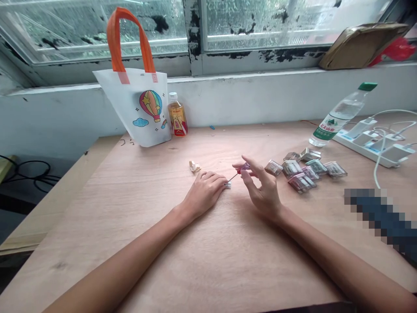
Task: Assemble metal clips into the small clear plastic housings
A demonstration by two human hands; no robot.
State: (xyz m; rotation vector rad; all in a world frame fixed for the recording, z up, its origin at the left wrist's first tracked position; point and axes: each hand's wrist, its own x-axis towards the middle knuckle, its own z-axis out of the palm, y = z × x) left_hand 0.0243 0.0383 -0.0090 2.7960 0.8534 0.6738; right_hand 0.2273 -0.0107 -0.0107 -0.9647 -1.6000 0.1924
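My right hand (265, 191) holds a small screwdriver (241, 168) by its purple and red handle, between thumb and fingers. The thin shaft slants down to the left, its tip at a small whitish metal-looking piece (227, 185) on the table. Fingers of my left hand (204, 190) are closed on that piece and press it against the tabletop; they hide part of it. Just beyond my left hand lies a small cream-coloured plastic part (194, 166). To the right of my right hand sits a group of several small clear-cased blocks (301, 182) with metal inside.
A white bag (130, 108) with orange handles and a drink bottle (177, 115) stand at the back left of the wooden table (137, 204). A water bottle (339, 115) leans beside a white power strip (374, 143) with cables at right. A blurred dark patch (384, 221) covers the right edge.
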